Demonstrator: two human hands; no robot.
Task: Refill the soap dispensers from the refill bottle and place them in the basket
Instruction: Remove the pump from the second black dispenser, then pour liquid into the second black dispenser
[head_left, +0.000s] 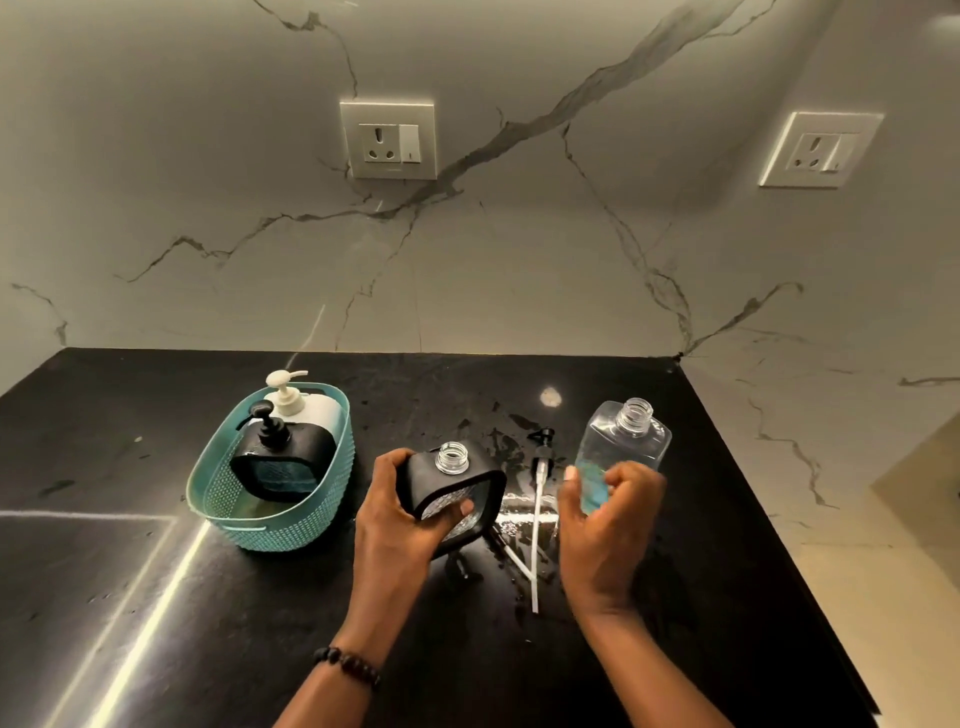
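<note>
My left hand (400, 512) grips a black-framed soap dispenser (460, 480) with its clear threaded neck open, tilted slightly right above the counter. My right hand (602, 525) holds a clear refill bottle (626, 447), uncapped, with a little blue liquid at the bottom. Between the two lies the dispenser's pump (540, 483), black head and long white tube, flat on the counter. A teal basket (270, 493) at the left holds a black dispenser (283, 460) and a white one (306, 405), both with pumps on.
The black counter (156, 597) is wet with splashes around the pump. A marble wall with two sockets (388, 139) rises behind. The counter's right edge drops off beside the refill bottle, and bright reflections streak the left part.
</note>
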